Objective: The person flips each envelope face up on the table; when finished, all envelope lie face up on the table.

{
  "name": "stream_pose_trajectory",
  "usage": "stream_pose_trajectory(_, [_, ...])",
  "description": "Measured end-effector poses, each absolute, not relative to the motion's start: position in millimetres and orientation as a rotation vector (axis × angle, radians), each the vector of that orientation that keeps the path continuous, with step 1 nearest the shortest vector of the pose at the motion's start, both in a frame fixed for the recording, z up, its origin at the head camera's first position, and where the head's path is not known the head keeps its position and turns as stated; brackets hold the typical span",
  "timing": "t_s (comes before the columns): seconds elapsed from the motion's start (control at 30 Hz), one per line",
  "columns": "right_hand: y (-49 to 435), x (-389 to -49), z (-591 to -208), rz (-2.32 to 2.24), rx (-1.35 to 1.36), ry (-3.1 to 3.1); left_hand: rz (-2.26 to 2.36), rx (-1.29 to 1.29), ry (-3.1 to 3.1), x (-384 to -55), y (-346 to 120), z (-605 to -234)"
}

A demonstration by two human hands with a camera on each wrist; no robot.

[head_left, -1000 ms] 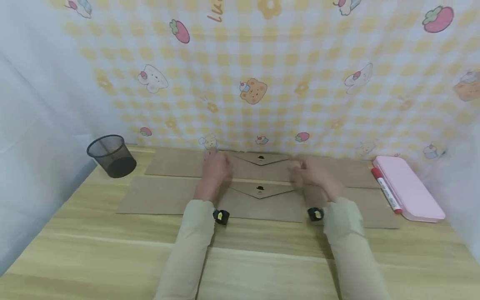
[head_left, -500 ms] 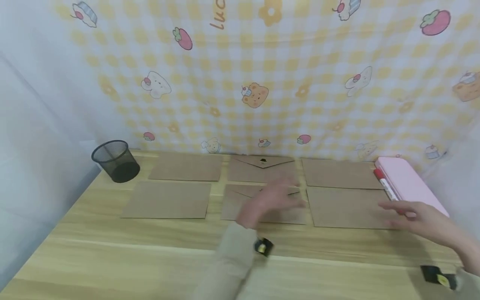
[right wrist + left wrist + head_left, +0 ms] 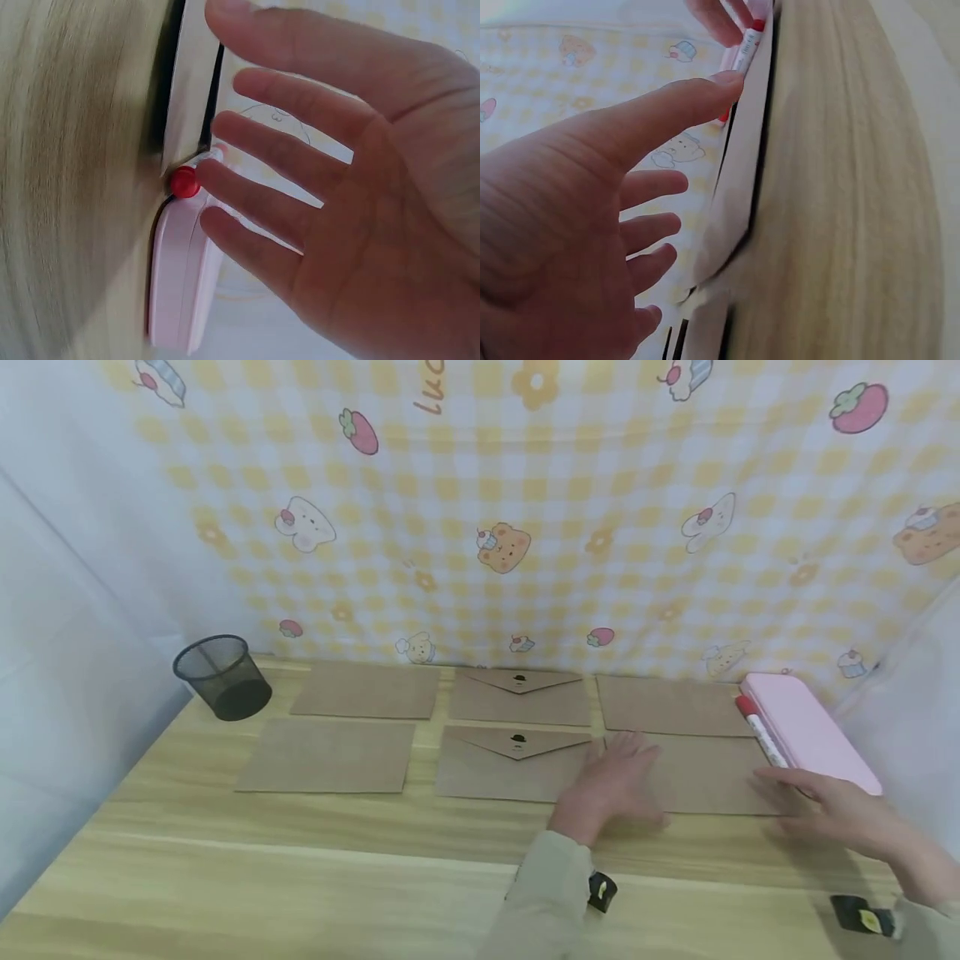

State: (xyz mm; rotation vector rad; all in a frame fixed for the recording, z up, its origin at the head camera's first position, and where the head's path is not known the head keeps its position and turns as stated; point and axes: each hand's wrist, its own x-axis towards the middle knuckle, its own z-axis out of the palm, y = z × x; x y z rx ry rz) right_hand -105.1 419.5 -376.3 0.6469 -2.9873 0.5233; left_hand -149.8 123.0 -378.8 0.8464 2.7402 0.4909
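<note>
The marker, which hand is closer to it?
Right. The right hand is by the near end of the marker; the left hand is farther left, by the front middle envelope.

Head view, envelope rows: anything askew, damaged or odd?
Nothing looks spilled or damaged. One mismatch: the two middle kraft envelopes show hat-printed flaps, while the four outer kraft pieces show plain faces, possibly on purpose. The front-right piece is partly hidden by the left hand, so can't vouch for it.
</note>
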Motion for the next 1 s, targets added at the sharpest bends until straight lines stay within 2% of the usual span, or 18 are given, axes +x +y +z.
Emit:
stream_pose_trajectory(0.43, [402,-110,-381,0.382,0.661,-3.042,0.353,0.853,2.751,-146,120,-383])
stream_pose_trajectory(0.63, [402,-110,-385,0.361,0.695,-2.976,0.436,0.83,2.796,-147,122,-384])
stream_pose_trajectory(0.8, [404,-112,-389,0.241,0.739,-2.842,0.527,0.946,2.823,-151,121,-386])
stream_pose_trajectory(1.0, [405,-109,-387,0.301,0.664,-2.941,0.733,1.007,2.778,-152,119,-386])
